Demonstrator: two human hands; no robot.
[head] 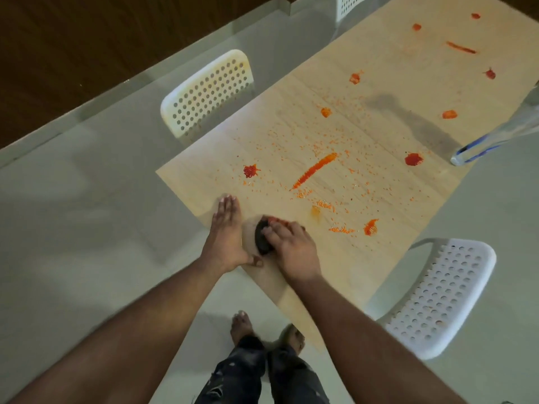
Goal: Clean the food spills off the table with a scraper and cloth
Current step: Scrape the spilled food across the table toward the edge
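Observation:
A long light-wood table (379, 91) carries red-orange food spills: a blob (250, 171), a long streak (316, 170), scattered crumbs (320, 141) and several more blobs toward the far end. At the near corner my right hand (291, 249) presses down on a dark rounded scraper (262, 239) with red smear at its far edge. My left hand (226, 237) lies flat on the table edge just left of the scraper, fingers extended, thumb near the tool. No cloth is visible.
A white perforated chair (207, 91) stands at the table's left side, another (443, 295) at the near right, a third at the far end (350, 7). A clear bottle with a blue label (495, 138) lies at the right edge. My bare feet (262, 330) stand on grey floor.

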